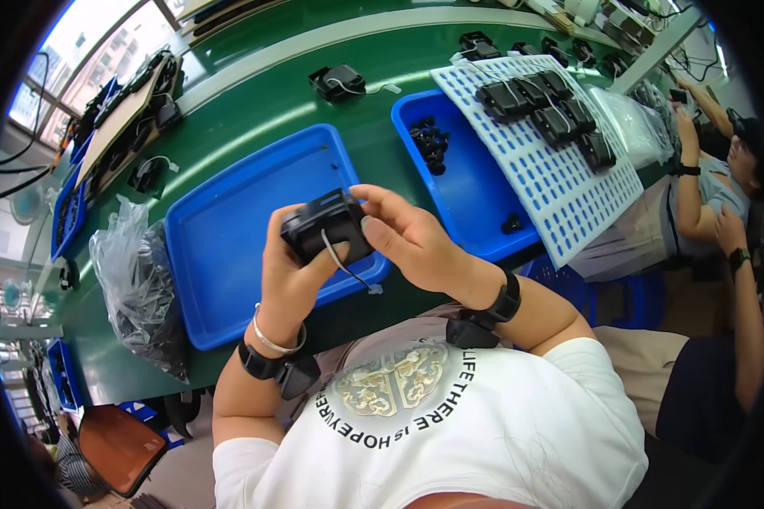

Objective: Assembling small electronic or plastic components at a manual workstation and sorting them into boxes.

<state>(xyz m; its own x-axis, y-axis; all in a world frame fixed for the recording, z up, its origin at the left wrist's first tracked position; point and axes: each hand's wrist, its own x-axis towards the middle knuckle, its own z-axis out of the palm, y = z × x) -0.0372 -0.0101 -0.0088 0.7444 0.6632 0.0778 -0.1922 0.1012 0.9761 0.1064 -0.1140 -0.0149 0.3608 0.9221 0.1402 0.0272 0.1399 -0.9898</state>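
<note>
Both hands hold one black box (pixel 325 226) above the near edge of the large blue tray (pixel 229 246). The left hand (pixel 290 276) grips the box from below and from its left side, fingers wrapped shut around the housing. The right hand (pixel 412 242) closes on the box from the right, thumb and fingertips pressed against its top and side. A thin grey cable (pixel 345 268) hangs from the box and ends in a small connector just past the tray's near rim.

Right of the large tray, a second blue tray (pixel 471 195) contains a cluster of small black parts (pixel 430 142). A white perforated grid (pixel 560 182) lies tilted across that second tray's right edge and carries a row of black boxes (pixel 547 110) like the one held. Left of the large tray lies a clear plastic bag (pixel 136 288) with dark contents. All of these rest on a green bench (pixel 255 93). Beyond the grid, another person's arms (pixel 696 182) are in view.
</note>
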